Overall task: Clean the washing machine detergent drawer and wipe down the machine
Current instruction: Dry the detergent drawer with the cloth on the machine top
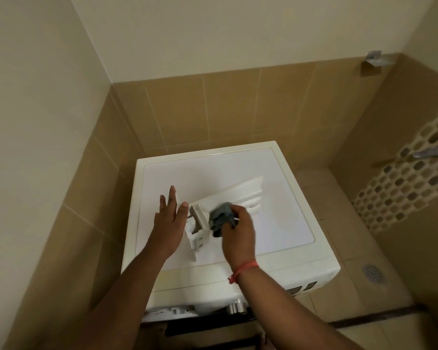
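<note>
On top of the washing machine [276, 198], the right hand [238, 228] grips a grey cloth [221, 217] against the detergent drawer [228, 195]; the left hand [168, 223], fingers straight, should steady the drawer.

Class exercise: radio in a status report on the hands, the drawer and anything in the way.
Left hand open beside detergent drawer. Right hand gripping grey cloth against it. Drawer out, lying on washing machine top. Nothing in the way.
</note>
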Tool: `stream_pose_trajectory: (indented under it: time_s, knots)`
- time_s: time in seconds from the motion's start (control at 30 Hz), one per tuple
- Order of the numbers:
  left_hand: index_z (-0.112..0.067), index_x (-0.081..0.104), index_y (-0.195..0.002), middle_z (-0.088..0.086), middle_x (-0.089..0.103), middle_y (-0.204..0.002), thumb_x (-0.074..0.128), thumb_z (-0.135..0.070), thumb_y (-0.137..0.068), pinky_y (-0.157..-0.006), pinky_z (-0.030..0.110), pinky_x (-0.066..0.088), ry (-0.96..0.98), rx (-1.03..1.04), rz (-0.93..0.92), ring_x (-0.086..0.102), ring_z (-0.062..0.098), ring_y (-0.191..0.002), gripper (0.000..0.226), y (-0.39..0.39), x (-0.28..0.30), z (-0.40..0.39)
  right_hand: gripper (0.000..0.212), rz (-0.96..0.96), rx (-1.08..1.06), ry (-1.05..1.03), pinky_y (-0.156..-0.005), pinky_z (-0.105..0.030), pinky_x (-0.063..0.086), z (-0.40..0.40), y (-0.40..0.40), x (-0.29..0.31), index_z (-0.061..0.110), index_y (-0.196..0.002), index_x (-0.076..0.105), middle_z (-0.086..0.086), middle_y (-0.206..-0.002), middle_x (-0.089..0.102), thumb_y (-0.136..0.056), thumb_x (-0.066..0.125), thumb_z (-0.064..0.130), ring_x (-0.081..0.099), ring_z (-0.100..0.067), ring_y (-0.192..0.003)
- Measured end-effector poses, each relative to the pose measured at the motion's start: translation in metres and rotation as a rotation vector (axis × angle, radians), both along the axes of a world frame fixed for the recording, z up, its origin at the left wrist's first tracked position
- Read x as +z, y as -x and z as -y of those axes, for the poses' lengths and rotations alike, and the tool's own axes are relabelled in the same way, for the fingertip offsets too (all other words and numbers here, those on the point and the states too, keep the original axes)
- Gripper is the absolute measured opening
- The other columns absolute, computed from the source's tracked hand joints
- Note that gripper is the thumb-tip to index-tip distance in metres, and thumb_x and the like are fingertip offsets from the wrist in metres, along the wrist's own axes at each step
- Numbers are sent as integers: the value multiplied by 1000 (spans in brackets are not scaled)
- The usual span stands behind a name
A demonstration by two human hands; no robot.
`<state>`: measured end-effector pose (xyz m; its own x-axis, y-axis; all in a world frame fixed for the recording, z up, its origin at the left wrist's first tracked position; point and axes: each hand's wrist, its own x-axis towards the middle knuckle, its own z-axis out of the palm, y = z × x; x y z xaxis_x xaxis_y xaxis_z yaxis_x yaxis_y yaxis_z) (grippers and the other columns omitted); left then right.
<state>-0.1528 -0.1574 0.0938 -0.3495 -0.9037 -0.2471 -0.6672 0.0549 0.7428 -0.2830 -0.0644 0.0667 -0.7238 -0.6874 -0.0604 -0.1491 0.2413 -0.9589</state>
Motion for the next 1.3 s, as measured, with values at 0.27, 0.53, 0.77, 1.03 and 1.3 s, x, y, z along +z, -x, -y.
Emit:
stream_pose_trajectory:
  time_s: [0.27,0.53,0.77,1.03,1.3]
  knots:
    - [-45,-3,-153,-2,-7,-165,16,-68,-86,-120,54,4,-8,-5,-21,-2,29,-152,74,-1,2,-2,31,40,-139,164,-60,1,41,4,13,30,2,-103,56,6,-90,47,-90,41,-21,56,17,-69]
    - [-41,-1,-155,-1,17,-164,26,-53,-101,-112,45,35,-65,37,-77,33,31,-144,62,3,7,-2,41,176,-158,-12,-82,-27,54,-6,11,-3,29,-95,61,-3,-100,65,-90,46,-9,64,-22,-96]
    - [-25,17,-156,3,30,-159,30,-31,-107,-111,38,37,18,123,-124,38,27,-142,51,14,17,0,39,212,-217,-54,-87,-27,55,6,34,-1,24,-114,62,-6,-118,59,-93,47,-5,63,-15,-98]
    - [-9,48,-130,11,58,-114,47,-12,-101,-62,31,60,-272,345,-218,64,23,-94,29,6,21,20,35,-306,100,3,-81,-3,39,24,35,27,1,-114,65,1,-93,53,-86,51,-15,56,-3,-95]
    - [6,52,-100,32,62,-103,37,-7,-102,-79,53,58,-738,624,-546,66,44,-96,20,-6,14,9,35,-621,561,-154,-101,-29,45,33,34,18,17,-122,68,-1,-127,56,-92,54,5,49,-24,-117]
